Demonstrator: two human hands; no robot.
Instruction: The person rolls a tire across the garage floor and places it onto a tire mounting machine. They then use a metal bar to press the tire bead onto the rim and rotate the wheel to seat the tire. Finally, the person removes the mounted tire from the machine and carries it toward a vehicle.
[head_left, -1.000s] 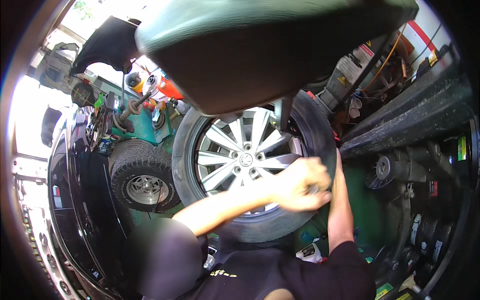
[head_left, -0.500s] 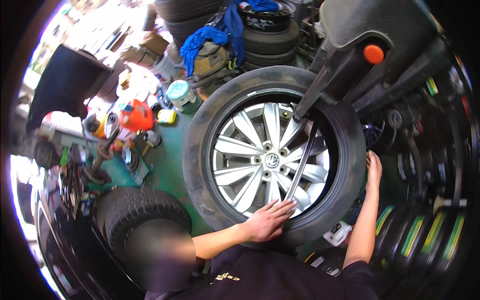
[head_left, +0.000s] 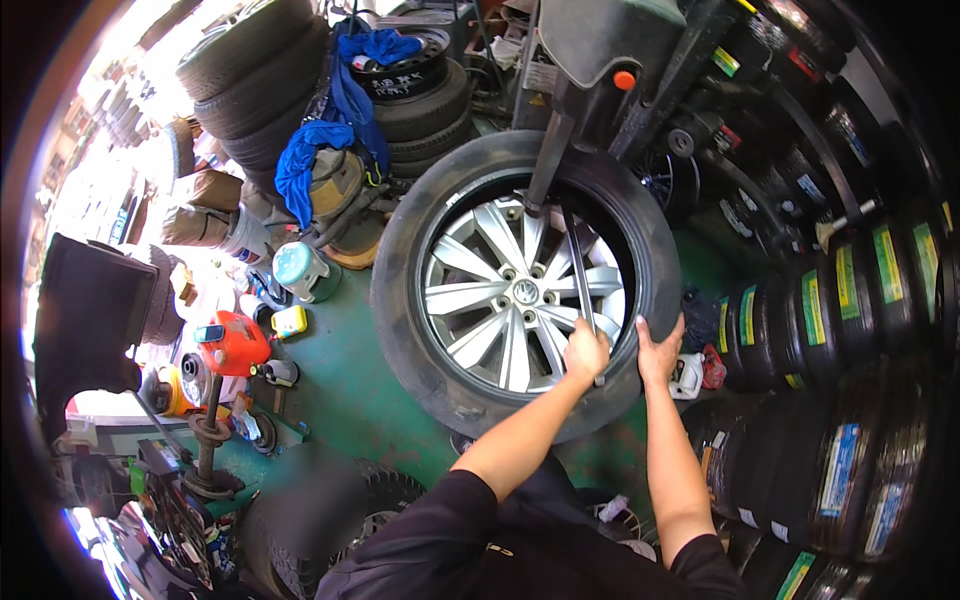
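Note:
A black tyre [head_left: 402,290] lies around a silver multi-spoke alloy wheel [head_left: 465,298], directly in front of me. A long thin metal tyre lever [head_left: 580,262] slants across the right side of the wheel, its far end by the foot of a dark upright machine arm [head_left: 550,165]. My left hand [head_left: 587,350] is closed around the near end of that lever. On the tyre's near right side, my right hand [head_left: 660,352] grips the outer edge, thumb on the sidewall and fingers over the tread.
A grey machine housing [head_left: 605,35] with an orange knob [head_left: 625,80] stands beyond the wheel. Stacked tyres [head_left: 420,120] are behind it; racked tyres [head_left: 790,325] line the right. To the left are a red-orange canister [head_left: 235,343] and a teal-lidded bucket [head_left: 300,270].
My left hand has gone from resting flat near the lever's end to gripping it. My right hand has moved nearer along the tyre's right edge. The view has shifted, showing more racked tyres.

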